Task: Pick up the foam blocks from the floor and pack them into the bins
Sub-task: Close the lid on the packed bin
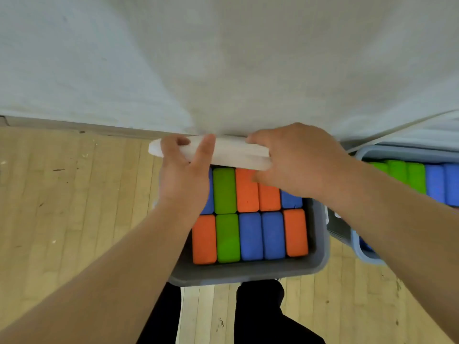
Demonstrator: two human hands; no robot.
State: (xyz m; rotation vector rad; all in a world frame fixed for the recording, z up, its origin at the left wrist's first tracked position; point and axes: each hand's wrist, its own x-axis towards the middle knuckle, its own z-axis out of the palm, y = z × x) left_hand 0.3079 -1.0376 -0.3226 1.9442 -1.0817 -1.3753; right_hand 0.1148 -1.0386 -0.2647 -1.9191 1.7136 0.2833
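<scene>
Down by the white wall (223,58), on pale wood floor (74,194), sits the grey bin (248,272) (packed with coloured blocks (250,234)); left hand (183,175) and right hand (298,160) together clasp one white block (231,151) over its far edge.

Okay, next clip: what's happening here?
A person holds a long white piece with both hands, left hand and right hand, above the far edge of a grey bin packed with orange, green and blue foam blocks. A second bin with more blocks sits to the right.
</scene>
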